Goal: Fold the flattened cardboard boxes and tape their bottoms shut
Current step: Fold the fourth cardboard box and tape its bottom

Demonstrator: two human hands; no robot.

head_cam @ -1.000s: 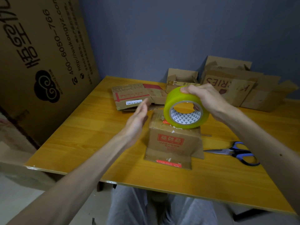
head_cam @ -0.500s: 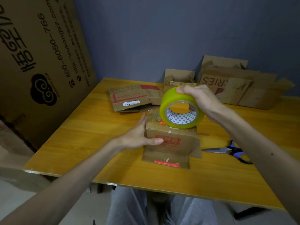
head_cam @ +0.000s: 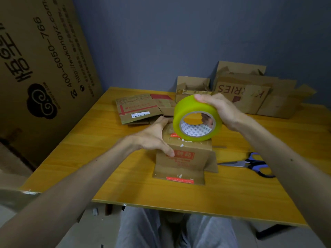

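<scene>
Cardboard flaps [head_cam: 195, 144] could spring apart if our left hand [head_cam: 152, 138], gripping the box [head_cam: 184, 161], slips while our right hand [head_cam: 217, 109], clutching the tape [head_cam: 188, 107], lays it crooked.

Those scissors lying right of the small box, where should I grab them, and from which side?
I'd take the scissors by the blue handle loops, coming from above at their right end. They lie flat on the table with the blades pointing left toward the box, so the loops are the blunt end nearest the right hand, which grips the tape roll.
</scene>
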